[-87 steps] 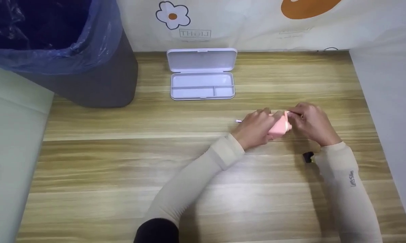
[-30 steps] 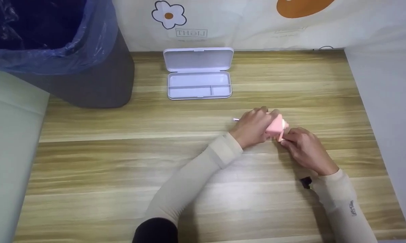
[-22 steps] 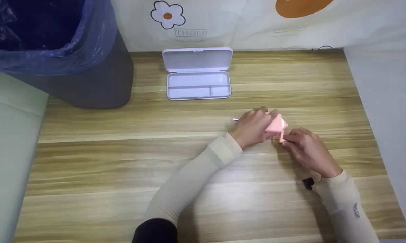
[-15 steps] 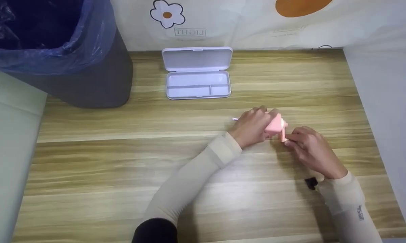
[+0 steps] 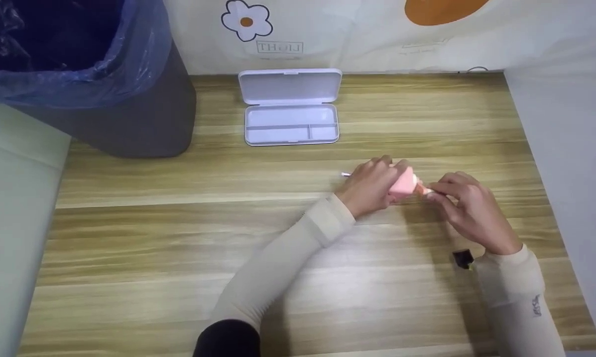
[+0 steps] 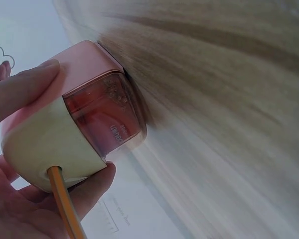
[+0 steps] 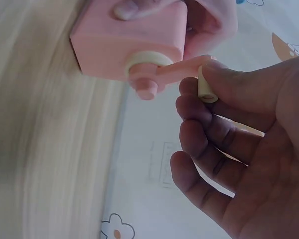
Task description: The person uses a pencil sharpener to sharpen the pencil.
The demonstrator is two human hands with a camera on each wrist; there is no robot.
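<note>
My left hand grips a pink hand-crank pencil sharpener low over the wooden table. A yellow-orange pencil sticks into the cream front of the sharpener in the left wrist view, beside a clear shavings window. In the head view only the pencil's pale end shows past my left hand. My right hand pinches the cream knob of the crank arm between thumb and index finger. The other fingers are loosely bent, seen in the right wrist view.
An open lilac pencil case with compartments stands at the back of the wooden table. A grey bin with a blue liner is at the back left. Patterned sheeting covers the back; a pale panel borders the right.
My right hand moved from behind the sharpener to its near side, and now swings the crank outward to the right and back up. My left hand stays almost still on the sharpener.
</note>
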